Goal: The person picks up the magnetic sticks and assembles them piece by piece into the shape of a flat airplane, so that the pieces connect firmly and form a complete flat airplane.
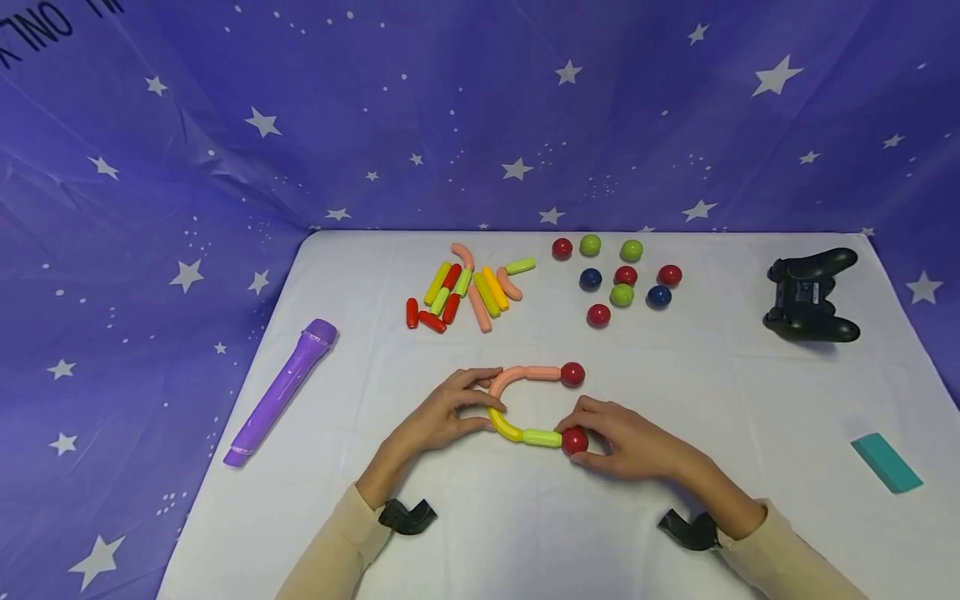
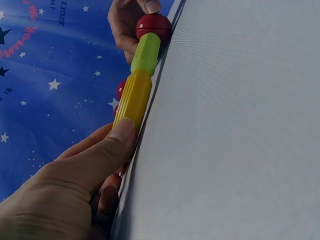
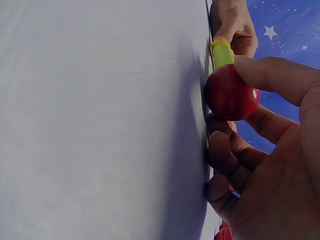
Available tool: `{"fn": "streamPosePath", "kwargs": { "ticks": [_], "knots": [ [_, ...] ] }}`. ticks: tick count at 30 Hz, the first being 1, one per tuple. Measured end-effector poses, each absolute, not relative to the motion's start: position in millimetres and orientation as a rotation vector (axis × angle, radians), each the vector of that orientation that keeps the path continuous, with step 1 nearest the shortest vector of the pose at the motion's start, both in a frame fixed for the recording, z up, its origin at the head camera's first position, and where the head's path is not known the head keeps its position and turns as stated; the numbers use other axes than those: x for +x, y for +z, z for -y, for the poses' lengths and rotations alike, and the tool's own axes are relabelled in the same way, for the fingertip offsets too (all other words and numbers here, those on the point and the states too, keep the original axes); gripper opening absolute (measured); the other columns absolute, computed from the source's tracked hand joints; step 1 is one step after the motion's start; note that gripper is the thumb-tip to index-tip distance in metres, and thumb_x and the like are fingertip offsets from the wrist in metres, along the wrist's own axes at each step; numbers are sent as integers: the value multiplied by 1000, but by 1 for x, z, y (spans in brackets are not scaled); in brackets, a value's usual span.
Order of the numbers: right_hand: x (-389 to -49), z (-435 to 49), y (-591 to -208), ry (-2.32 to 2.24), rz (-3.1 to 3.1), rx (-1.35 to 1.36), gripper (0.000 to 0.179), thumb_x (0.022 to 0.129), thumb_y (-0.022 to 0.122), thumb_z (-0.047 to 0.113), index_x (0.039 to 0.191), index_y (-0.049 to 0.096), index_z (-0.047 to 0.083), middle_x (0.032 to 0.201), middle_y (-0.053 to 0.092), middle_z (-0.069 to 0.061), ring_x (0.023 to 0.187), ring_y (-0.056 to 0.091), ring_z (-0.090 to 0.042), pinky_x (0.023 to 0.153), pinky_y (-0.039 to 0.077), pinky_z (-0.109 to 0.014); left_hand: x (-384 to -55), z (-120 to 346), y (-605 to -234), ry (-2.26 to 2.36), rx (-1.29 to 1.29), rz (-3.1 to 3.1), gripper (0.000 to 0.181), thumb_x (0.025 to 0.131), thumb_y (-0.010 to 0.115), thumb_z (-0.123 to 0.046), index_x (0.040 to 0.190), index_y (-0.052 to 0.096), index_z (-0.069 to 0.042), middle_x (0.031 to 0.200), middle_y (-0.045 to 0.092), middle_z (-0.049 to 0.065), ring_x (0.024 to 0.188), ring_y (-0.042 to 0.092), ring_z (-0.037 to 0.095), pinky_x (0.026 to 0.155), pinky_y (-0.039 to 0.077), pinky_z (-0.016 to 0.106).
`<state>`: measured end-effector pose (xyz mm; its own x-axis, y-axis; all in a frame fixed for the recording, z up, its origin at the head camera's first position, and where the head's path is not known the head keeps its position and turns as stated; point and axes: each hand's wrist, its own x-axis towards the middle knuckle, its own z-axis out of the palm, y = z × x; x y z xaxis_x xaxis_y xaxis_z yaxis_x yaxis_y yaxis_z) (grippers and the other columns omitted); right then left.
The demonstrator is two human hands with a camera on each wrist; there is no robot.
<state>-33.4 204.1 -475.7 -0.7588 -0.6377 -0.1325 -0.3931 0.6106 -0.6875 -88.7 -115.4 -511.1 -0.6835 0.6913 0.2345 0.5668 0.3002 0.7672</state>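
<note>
Ball (image 1: 574, 441), red, nearest me: my right grip (image 1: 622, 437) pinches it where it meets the green rod (image 1: 542, 438); thumb and fingers are best kept opposed, pressing straight along the rod without twisting. Next, the yellow curve (image 1: 505, 425): my left grip (image 1: 444, 414) pinches it beside the pink curve (image 1: 507, 382), and should brace that joint against the push. Pink rod (image 1: 542, 373) and second red ball (image 1: 572, 374) form the farther arm, best left unlevered. Beyond, on the desk (image 1: 510, 525), lie loose rods (image 1: 480, 309) and loose balls (image 1: 622, 295).
</note>
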Motion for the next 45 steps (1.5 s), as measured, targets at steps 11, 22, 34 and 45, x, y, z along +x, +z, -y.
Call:
{"fn": "streamPosePath", "kwargs": {
  "ticks": [11,22,34,45],
  "knots": [
    [-30,-204,-475,-907,-2503,-796,46,82,79,28,125,63,28,103,55,17,87,53,-4,79,52,-22,-82,110,-498,1489,1153,-2301,31,75,79,3,106,73,1,138,51,26,116,59,39,102,46,47],
    [-27,-209,-476,-975,-2510,-777,47,81,81,30,125,63,28,109,57,17,91,55,-3,83,53,-22,-92,116,-509,1513,1191,-2258,28,80,79,-8,108,74,-4,139,53,14,111,64,22,99,50,30],
    [-43,-237,-476,-1074,-2695,-730,36,82,79,17,116,66,20,99,61,8,80,53,-8,69,49,-20,-92,114,-509,1473,1130,-2289,38,72,86,-9,109,73,-7,140,52,13,116,61,26,103,47,32],
    [-67,-235,-484,-1162,-2730,-689,41,86,75,13,124,60,14,98,61,3,76,51,-8,67,48,-19,-79,108,-479,1411,1122,-2363,34,72,83,1,105,73,0,134,53,24,113,59,36,101,48,34]
  ]
}}
